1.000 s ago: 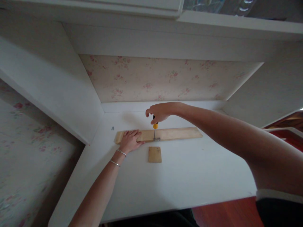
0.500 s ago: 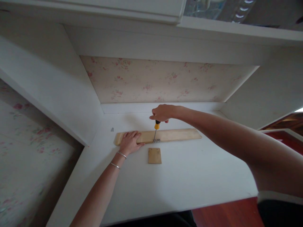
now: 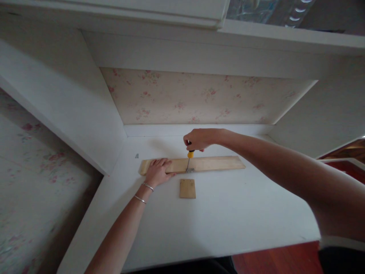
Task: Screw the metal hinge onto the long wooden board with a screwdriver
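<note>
A long pale wooden board (image 3: 216,163) lies across the white desk (image 3: 222,220). My left hand (image 3: 157,171) presses flat on the board's left part, two thin bracelets on its wrist. My right hand (image 3: 199,138) grips the top of a screwdriver (image 3: 189,159) with a yellow and black handle, held upright. Its tip meets a small metal fitting (image 3: 190,170) at the board's near edge. A small square wooden piece (image 3: 187,188) lies just in front of the board, apart from it.
A small metal part (image 3: 137,155) lies on the desk left of the board. White side panels and a floral back wall (image 3: 194,97) enclose the desk, with a shelf overhead. Red wooden floor (image 3: 273,258) shows below the desk's front edge.
My right hand has turned on the screwdriver handle and closed down over it, so less of the handle shows. The left hand and both wooden pieces stay put.
</note>
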`<state>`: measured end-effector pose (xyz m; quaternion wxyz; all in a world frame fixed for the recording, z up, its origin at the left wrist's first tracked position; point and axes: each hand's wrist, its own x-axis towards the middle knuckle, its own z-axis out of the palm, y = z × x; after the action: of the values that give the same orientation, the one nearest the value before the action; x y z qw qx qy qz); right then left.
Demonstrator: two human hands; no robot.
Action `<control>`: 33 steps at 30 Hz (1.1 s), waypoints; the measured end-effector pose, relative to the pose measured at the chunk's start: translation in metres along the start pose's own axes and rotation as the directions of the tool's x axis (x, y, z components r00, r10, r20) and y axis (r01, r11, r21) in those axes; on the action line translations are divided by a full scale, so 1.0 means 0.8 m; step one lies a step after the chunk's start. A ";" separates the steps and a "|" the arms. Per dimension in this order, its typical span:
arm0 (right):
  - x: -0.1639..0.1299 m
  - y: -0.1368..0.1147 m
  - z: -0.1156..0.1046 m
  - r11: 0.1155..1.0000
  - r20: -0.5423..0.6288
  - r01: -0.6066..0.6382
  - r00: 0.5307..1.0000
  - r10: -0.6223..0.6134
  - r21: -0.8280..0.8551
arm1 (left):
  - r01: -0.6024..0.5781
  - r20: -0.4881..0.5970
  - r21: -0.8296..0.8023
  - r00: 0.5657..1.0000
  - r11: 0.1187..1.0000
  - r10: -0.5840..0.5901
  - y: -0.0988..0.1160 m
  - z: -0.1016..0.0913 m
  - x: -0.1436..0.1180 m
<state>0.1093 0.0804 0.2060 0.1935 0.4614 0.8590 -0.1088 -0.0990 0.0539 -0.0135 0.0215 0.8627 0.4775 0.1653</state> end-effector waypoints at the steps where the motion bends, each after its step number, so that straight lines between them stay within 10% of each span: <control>1: 0.000 0.003 0.000 0.997 -0.034 0.081 0.996 -0.082 -0.010 | -0.006 0.002 -0.002 1.000 1.000 0.006 -0.001 0.000 0.001; 8: 0.011 0.006 -0.003 0.993 0.027 -0.112 0.993 0.111 0.046 | 0.013 0.010 -0.013 1.000 1.000 -0.013 -0.001 -0.001 0.003; 13: 0.018 0.003 -0.007 0.990 -0.037 0.141 0.989 -0.140 0.005 | 0.023 0.005 -0.015 1.000 1.000 -0.023 -0.001 -0.001 0.002; 19: 0.022 0.005 -0.012 0.978 0.126 -0.208 0.971 0.203 0.024 | 0.023 0.006 -0.012 1.000 1.000 -0.023 -0.001 -0.001 0.002; 24: 0.018 0.003 -0.016 0.997 0.017 0.075 0.997 -0.075 -0.018 | 0.025 0.010 -0.014 1.000 1.000 -0.025 -0.001 -0.002 0.002; 29: 0.022 0.008 -0.015 0.972 0.138 -0.230 0.965 0.221 0.051 | 0.010 -0.012 -0.017 1.000 1.000 -0.011 -0.003 0.000 0.002; 33: 0.017 0.008 -0.017 0.997 0.160 -0.081 0.984 0.079 0.001 | 0.001 -0.025 -0.015 1.000 1.000 -0.001 -0.004 0.003 0.002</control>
<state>0.1048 0.0994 0.2121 0.2642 0.4860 0.8210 -0.1410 -0.1004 0.0570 -0.0157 0.0222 0.8600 0.4770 0.1798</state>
